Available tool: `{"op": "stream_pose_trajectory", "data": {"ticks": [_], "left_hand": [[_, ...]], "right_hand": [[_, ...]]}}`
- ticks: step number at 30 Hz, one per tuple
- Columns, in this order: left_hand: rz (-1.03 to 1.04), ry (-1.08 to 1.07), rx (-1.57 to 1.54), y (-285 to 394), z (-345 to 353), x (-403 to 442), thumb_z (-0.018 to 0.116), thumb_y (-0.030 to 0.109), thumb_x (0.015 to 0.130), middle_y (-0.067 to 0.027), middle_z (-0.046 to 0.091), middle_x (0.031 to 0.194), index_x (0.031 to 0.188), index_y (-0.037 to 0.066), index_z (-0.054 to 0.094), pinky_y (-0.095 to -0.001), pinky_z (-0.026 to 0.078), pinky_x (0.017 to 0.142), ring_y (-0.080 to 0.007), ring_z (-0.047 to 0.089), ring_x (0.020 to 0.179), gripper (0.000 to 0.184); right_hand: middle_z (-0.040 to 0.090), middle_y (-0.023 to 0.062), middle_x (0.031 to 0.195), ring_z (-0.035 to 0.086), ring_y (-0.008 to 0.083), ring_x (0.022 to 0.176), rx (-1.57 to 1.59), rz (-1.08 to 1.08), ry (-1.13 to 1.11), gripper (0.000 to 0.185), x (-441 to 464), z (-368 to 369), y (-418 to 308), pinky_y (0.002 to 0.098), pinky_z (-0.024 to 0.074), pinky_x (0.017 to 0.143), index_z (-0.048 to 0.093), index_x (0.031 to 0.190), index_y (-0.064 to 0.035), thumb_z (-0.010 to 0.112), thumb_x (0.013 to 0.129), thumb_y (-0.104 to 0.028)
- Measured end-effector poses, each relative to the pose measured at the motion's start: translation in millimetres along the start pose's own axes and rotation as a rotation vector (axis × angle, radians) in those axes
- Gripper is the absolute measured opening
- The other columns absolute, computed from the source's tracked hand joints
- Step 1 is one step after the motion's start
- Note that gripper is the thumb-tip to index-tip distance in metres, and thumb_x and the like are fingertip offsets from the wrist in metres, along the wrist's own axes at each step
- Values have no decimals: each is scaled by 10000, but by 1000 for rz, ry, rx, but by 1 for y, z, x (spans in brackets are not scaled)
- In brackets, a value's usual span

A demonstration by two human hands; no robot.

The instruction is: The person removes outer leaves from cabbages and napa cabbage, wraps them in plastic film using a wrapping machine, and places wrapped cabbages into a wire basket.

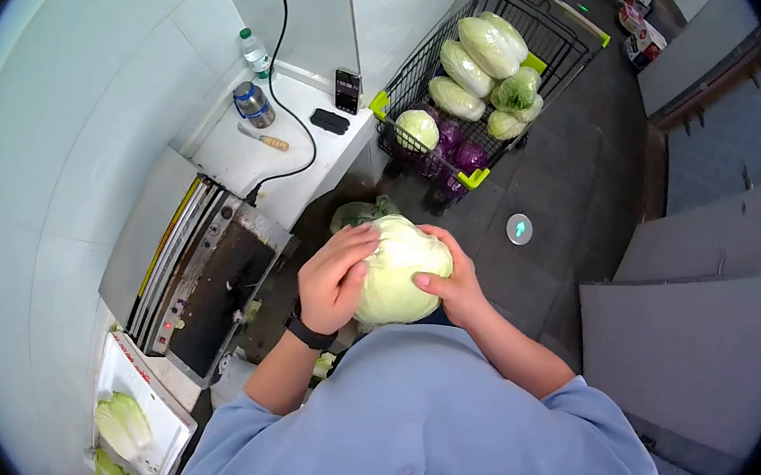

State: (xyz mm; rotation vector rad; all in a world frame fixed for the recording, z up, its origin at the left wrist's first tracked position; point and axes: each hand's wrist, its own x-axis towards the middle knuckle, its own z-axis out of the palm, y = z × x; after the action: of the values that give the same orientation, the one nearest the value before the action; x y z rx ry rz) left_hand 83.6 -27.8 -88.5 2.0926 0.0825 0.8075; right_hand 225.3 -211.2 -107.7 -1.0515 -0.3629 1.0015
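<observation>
A round pale-green cabbage [399, 286] is held up in front of my body, between both hands. My left hand [337, 275], with a dark watch on its wrist, presses against the cabbage's left side, its fingers lying over the upper part. My right hand [457, 283] grips the right side, with the thumb on the front and the fingers curled behind. Leafy greens [366, 213] show partly behind the cabbage, lower down. To the left sits a film-wrapping machine [209, 275] with a dark, stained plate.
A black cart [551, 24] carries napa cabbages [489, 47], purple cabbages [450, 152] and another round cabbage [417, 130]. The white counter [223, 151] bears a bottle [254, 53], flask [254, 104], wooden-handled tool [264, 138] and phone [348, 91]. A white tray [136, 356] holds napa cabbage.
</observation>
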Motion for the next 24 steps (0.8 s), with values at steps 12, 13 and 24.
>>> {"op": "stream_pose_trajectory", "data": {"ticks": [12,13,24], "left_hand": [[-510,778,-78,-65,171,110,400,347,1078,-210,564,1438,1305,-31,610,-438,409,1098,-329,540,1332,488],[-549,719,-72,-65,172,130,424,343,1077,-185,552,1458,1356,-17,578,-431,389,1118,-310,515,1359,480],[-729,909,49,-18,298,167,506,123,1030,-199,573,1430,1385,-2,568,-371,386,1135,-269,518,1362,381]], "right_hand": [[565,93,1308,554,209,1206,-16,336,-298,773,194,-183,-69,363,463,1042,460,1433,-78,847,772,-186],[571,88,1295,558,207,1200,-86,335,-401,769,213,-198,-80,362,469,1035,475,1417,-75,856,759,-193],[579,91,1316,564,221,1224,-210,540,-707,764,254,-261,-136,372,463,1057,481,1417,-62,827,745,-171]]}}
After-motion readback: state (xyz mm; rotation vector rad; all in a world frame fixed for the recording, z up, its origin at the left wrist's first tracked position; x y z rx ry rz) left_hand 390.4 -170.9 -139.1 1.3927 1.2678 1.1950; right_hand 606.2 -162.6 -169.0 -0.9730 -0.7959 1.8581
